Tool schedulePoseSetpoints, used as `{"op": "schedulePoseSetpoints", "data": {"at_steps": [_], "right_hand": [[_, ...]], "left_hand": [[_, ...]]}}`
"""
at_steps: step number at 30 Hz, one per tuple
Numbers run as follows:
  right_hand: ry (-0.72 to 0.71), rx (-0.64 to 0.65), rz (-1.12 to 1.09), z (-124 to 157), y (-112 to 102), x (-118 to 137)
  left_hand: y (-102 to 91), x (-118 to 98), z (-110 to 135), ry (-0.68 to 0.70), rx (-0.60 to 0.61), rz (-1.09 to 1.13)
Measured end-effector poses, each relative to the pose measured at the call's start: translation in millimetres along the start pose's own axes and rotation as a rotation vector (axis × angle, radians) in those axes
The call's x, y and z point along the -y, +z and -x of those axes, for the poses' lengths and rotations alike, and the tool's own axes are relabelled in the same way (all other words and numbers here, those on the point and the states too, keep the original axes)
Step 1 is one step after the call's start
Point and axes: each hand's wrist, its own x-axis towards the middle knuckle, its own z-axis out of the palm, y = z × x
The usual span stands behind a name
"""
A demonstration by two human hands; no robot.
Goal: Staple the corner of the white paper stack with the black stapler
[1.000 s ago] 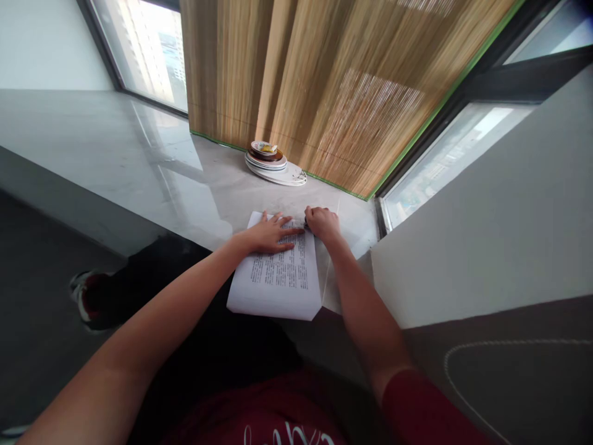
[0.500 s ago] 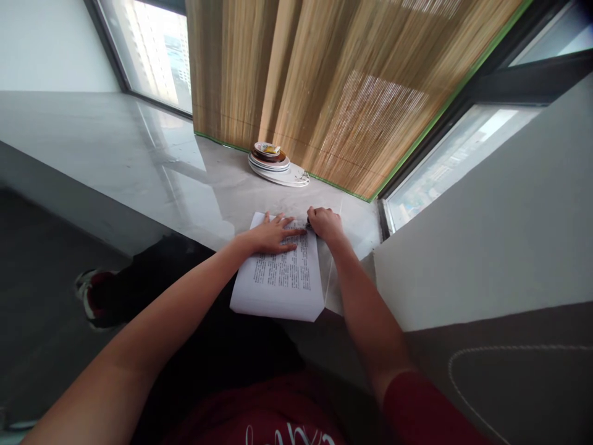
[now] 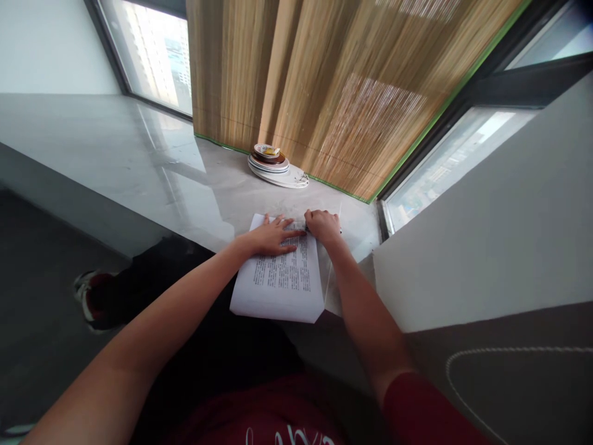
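A printed sheet of white paper (image 3: 287,287) lies on the grey stone sill, its near edge bending over the front. My left hand (image 3: 273,237) rests flat on the upper part of the paper, fingers spread. At the far right corner of the paper my right hand (image 3: 323,225) is closed. Small dark bits show at both sides of that fist, but the thing inside is mostly hidden and I cannot make it out.
Beyond the paper, a stack of plates (image 3: 269,165) stands on the sill (image 3: 222,179) by a bamboo blind (image 3: 296,80). A white wall (image 3: 486,216) closes off the right side. The sill's front edge runs left above a dark floor (image 3: 37,278).
My right hand has shifted very slightly left and toward me at the paper's corner. A dark tip now shows at its right side. My left hand and the paper stay put.
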Motion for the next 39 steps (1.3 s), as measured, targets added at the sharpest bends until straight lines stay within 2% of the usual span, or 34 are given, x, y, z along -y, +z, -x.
{"op": "schedulePoseSetpoints", "data": {"at_steps": [27,39], "right_hand": [[-0.006,0.014,0.003,1,-1,2],[-0.041,-0.1,0.046,7,11,6]], "left_hand": [[-0.4,0,-1,-0.005,0.0,0.028],[-6.4,-3,1,-0.006,0.042,0.021]]}}
